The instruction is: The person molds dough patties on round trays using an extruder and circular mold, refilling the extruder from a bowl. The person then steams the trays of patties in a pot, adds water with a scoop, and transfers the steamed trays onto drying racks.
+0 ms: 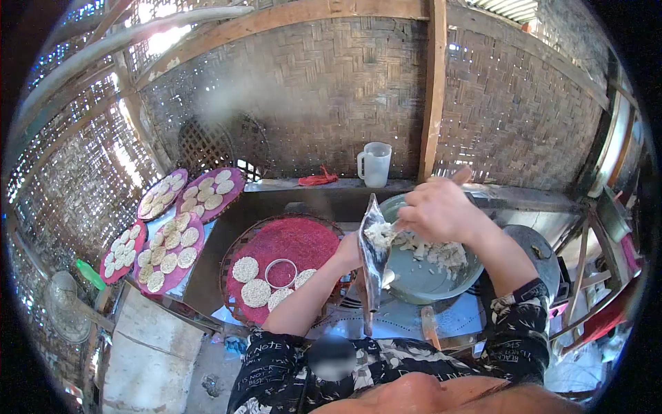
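Observation:
My left hand (351,252) is closed on a dark, pointed, paddle-like tool (374,269), which hides most of its fingers. The tool is seen nearly edge-on, tilted upright, its handle end toward my body. A clump of white, rice-like food (380,235) clings to its face. My right hand (436,209) is above the basin with its fingers bent closed against this clump; whatever is between the fingertips is hidden. Below it, a grey-green basin (434,290) holds more white, clumped food (445,257).
Left of the tool, a round tray (296,238) with pink cloth bears white grainy discs (256,293) and a white ring (281,274). More disc-laden trays (192,241) lie further left. A pitcher (376,165) and red cloth (318,178) sit on the back ledge. A wooden-looking handle (430,328) lies before the basin.

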`<state>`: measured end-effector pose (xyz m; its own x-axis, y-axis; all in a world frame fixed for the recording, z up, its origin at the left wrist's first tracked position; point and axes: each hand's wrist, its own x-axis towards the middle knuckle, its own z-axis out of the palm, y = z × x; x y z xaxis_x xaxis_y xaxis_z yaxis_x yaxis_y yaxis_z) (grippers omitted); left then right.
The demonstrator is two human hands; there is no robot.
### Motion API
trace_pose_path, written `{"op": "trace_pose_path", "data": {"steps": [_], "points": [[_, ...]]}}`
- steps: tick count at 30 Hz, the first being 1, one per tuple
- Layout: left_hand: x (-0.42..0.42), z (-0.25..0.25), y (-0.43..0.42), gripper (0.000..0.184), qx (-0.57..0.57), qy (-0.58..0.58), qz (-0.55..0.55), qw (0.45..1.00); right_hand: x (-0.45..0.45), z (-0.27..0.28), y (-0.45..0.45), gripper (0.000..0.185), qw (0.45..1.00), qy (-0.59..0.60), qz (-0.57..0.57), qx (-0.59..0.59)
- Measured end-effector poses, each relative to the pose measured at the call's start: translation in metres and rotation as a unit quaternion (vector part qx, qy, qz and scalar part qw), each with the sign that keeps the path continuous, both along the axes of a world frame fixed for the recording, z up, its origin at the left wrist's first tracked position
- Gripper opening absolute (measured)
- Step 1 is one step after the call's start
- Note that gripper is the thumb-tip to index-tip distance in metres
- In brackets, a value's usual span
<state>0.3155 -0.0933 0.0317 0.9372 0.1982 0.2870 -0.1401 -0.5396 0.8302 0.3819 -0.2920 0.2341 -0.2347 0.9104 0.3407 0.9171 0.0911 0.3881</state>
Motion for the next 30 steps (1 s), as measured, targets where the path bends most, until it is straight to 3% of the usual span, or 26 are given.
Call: {"op": "trace_pose_path", "data": {"steps": [3, 5, 6, 8, 11, 16, 19, 22, 25, 30], "points": [[0.002, 0.000, 0.003, 0.041, -0.140, -0.012, -0.044, 0.989, 0.006, 0.002, -0.001, 0.017, 1.000, 0.015, 0.025, 0.004], [0.001, 0.004, 0.009, 0.038, -0.265, -0.004, -0.053, 0.963, 0.009, 0.022, -0.020, 0.014, 0.998, 0.029, -0.034, 0.043], [0.000, 0.004, 0.020, 0.033, -0.245, 0.007, -0.062, 0.968, 0.014, 0.032, -0.031, 0.014, 0.995, 0.055, -0.034, 0.082], [-0.017, 0.035, 0.012, 0.029, -0.373, -0.016, -0.070, 0.925, 0.028, 0.038, -0.042, 0.015, 0.985, 0.089, -0.060, 0.137], [-0.012, 0.034, 0.010, 0.026, -0.472, -0.015, -0.077, 0.878, 0.043, 0.020, -0.039, 0.017, 0.974, 0.113, -0.107, 0.162], [-0.011, 0.045, 0.001, 0.023, -0.413, 0.036, -0.059, 0.908, 0.042, 0.027, -0.050, 0.019, 0.982, 0.111, -0.092, 0.118], [0.000, 0.026, -0.005, 0.025, -0.246, -0.004, -0.016, 0.969, 0.034, 0.029, -0.048, 0.017, 0.990, 0.082, -0.088, 0.077], [0.012, 0.014, -0.004, 0.030, -0.084, 0.021, 0.002, 0.996, 0.024, 0.019, -0.035, 0.017, 0.996, 0.055, -0.069, 0.032], [0.014, 0.015, -0.011, 0.034, -0.036, 0.021, -0.012, 0.999, 0.020, -0.002, -0.022, 0.017, 0.999, 0.023, -0.037, 0.017], [0.010, 0.029, -0.004, 0.031, -0.243, 0.074, -0.023, 0.967, 0.029, 0.014, -0.041, 0.018, 0.996, 0.043, -0.051, 0.058]]}}
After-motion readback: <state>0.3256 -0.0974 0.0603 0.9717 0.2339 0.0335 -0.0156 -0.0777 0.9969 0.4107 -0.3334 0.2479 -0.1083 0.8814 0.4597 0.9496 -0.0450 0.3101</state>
